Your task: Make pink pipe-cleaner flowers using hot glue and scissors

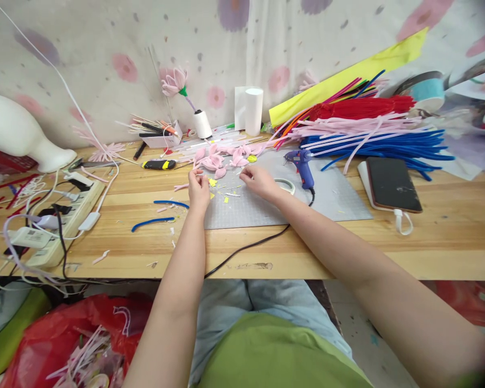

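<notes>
My left hand (198, 189) is closed in a pinch at the left edge of the grey cutting mat (258, 213). What its fingertips hold is too small to make out. Over the mat's middle, my right hand (261, 181) is pinched too, with a tiny pale bit showing at the fingertips. Just beyond both hands lie pink fuzzy petals and flower pieces (212, 161). Yellow scraps (213, 183) and thin white bits are scattered between the hands. A roll of tape (285, 186) lies partly behind my right wrist, and a blue glue gun (302, 166) rests to its right.
Bundles of blue pipe cleaners (388, 148) and red ones (359, 108) lie at back right. A phone (393, 183) sits near the right. A utility knife (158, 164), a pink flower (175, 82) on a white spool and a power strip (70, 221) stand leftward. A black cord crosses the front.
</notes>
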`<state>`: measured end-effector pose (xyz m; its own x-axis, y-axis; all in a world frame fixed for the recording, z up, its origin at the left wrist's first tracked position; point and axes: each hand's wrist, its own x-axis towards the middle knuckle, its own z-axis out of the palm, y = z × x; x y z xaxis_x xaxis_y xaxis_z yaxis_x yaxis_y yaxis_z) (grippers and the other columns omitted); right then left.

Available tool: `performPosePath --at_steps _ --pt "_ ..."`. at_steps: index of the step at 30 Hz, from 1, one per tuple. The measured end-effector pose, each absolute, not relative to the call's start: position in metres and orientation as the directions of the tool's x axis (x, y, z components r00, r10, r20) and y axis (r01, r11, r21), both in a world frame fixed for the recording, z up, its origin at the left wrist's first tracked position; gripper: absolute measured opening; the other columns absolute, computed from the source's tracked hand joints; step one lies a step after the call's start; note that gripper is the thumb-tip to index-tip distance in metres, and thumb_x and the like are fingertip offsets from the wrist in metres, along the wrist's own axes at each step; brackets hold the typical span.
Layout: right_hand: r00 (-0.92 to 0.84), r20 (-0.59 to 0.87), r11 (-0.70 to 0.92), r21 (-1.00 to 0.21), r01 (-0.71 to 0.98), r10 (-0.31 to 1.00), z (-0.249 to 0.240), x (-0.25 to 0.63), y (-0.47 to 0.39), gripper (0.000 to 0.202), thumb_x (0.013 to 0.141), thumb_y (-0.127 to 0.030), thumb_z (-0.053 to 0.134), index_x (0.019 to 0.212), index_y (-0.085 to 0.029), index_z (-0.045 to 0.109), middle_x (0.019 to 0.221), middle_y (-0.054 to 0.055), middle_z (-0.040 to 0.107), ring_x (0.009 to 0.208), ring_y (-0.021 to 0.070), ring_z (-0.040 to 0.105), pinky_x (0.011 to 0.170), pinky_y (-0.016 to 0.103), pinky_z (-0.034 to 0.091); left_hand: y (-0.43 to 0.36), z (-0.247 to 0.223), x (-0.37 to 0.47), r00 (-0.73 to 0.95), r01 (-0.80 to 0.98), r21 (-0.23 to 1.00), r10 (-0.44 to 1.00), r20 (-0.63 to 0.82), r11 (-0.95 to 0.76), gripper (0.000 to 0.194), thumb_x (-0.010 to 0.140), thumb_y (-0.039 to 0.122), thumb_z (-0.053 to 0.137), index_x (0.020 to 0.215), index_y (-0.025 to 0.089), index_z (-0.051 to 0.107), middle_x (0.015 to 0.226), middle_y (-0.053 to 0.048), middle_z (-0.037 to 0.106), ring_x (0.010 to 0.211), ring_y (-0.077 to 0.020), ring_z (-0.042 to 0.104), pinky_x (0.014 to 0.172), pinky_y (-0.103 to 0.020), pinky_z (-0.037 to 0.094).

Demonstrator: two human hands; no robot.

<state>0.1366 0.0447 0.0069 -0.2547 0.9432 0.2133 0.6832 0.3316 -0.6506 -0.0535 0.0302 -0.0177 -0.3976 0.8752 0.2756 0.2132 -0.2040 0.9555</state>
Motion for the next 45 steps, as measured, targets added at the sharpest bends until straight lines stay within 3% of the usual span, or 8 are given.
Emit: performPosePath --at_steps 6,10,17,25,31,35,38,45 --pt "-0.342 0.184 0.373 -0.67 0.642 0.921 0.0 0.105 0.038 0.014 0.076 -0.021 0.047 0.082 -0.018 0.06 0.081 0.002 0.064 0.069 0.0133 0.052 0.065 0.025 0.038 0.03 -0.016 -0.049 -0.403 0.07 0.981 0.895 0.193 -0.18 0.016 0.079 0.022 0.059 0.086 0.021 0.044 0.056 0.008 0.046 0.05 -0.0081 0.045 0.059 -0.022 0.037" --pt "-0.467 0.254 0.511 -0.629 0.586 0.847 -0.005 0.087 0.04 0.038 0.065 -0.008 0.052 0.102 -0.018 0.054 0.103 0.003 0.064 0.08 0.0134 0.055 0.072 0.025 0.04 0.029 -0.013 -0.045 -0.417 0.005 0.987 0.897 0.148 -0.16 0.01 0.082 0.018 0.051 0.085 0.021 0.043 0.055 0.008 0.046 0.049 -0.0075 0.044 0.057 -0.021 0.037" --pt "-0.403 0.221 0.446 -0.631 0.635 0.888 0.003 0.078 0.05 0.031 0.072 -0.011 0.052 0.102 -0.02 0.055 0.086 0.001 0.069 0.081 0.016 0.058 0.069 0.026 0.04 0.031 -0.008 -0.043 -0.438 -0.208 0.966 0.897 0.05 -0.155 0.011 0.081 0.022 0.053 0.081 0.021 0.042 0.053 0.008 0.041 0.046 -0.0058 0.04 0.052 -0.019 0.034" --pt "-0.374 0.189 0.419 -0.424 0.803 0.908 0.014 0.111 0.072 0.023 0.072 -0.008 0.051 0.09 -0.019 0.062 0.09 0.007 0.069 0.091 0.0223 0.059 0.074 0.031 0.042 0.031 0.001 -0.046 -0.458 -0.437 0.882 0.888 -0.052 -0.174 0.018 0.082 0.029 0.051 0.073 0.02 0.038 0.052 0.008 0.037 0.044 -0.0045 0.038 0.051 -0.018 0.032" --pt "-0.434 0.129 0.366 -0.769 0.524 0.892 0.011 0.117 0.076 0.029 0.063 -0.007 0.062 0.091 -0.014 0.062 0.093 0.004 0.069 0.087 0.0144 0.063 0.081 0.027 0.046 0.027 0.001 -0.037 -0.377 -0.444 0.888 0.924 -0.062 -0.122 0.017 0.083 0.033 0.051 0.075 0.02 0.044 0.053 0.006 0.04 0.047 -0.0059 0.041 0.053 -0.019 0.035" --pt "-0.412 0.128 0.274 -0.908 0.317 0.902 0.013 0.107 0.066 0.027 0.064 -0.01 0.063 0.09 -0.011 0.061 0.09 0.008 0.069 0.082 0.0143 0.064 0.08 0.029 0.049 0.025 0.0 -0.034 -0.353 -0.415 0.901 0.935 -0.034 -0.125 0.018 0.083 0.035 0.051 0.076 0.019 0.046 0.055 0.005 0.044 0.049 -0.0072 0.044 0.056 -0.021 0.037" --pt "-0.437 0.099 0.238 -0.931 0.276 0.894 0.011 0.095 0.056 0.028 0.065 -0.012 0.063 0.092 -0.013 0.058 0.086 0.007 0.069 0.079 0.0143 0.064 0.076 0.03 0.049 0.023 0.001 -0.032 -0.324 -0.416 0.902 0.946 -0.028 -0.116 0.017 0.084 0.034 0.05 0.077 0.019 0.047 0.056 0.004 0.046 0.049 -0.0076 0.045 0.056 -0.021 0.037" --pt "-0.322 0.078 0.215 -0.883 0.418 0.943 0.007 0.082 0.043 0.024 0.064 -0.012 0.063 0.085 -0.018 0.053 0.068 -0.003 0.063 0.067 0.0124 0.061 0.069 0.026 0.047 0.022 0.004 -0.03 -0.318 -0.425 0.9 0.947 -0.052 -0.093 0.014 0.083 0.032 0.05 0.078 0.018 0.047 0.058 0.005 0.048 0.051 -0.0067 0.047 0.058 -0.02 0.039"
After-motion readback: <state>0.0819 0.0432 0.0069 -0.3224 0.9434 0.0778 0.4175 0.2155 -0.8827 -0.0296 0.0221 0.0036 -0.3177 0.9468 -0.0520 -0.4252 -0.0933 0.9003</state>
